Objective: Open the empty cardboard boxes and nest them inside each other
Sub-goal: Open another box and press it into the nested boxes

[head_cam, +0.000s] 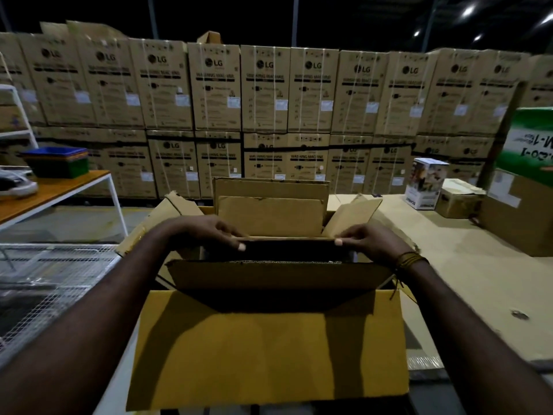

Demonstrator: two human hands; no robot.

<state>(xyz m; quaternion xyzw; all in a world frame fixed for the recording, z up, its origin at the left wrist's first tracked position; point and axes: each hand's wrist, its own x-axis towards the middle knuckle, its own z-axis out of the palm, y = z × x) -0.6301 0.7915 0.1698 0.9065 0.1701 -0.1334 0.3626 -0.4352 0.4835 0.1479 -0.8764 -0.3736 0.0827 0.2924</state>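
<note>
Both forearms reach forward, converging slightly. The left hand (209, 232) lies palm down, fingers curled over an edge, thumb pointing inward toward the right hand (371, 242). The right hand mirrors it, thumb tip pointing left, with dark thread bands (411, 259) around its wrist.

Two bare forearms, no sleeves in view, left hand (209, 232) without rings or watch, right hand (374, 242) likewise bare, bundle of thin brown-gold threads (411, 260) wound around the right wrist, loose ends trailing

stacked washing-machine cartons (263, 94), blue tray (57, 152)
</note>
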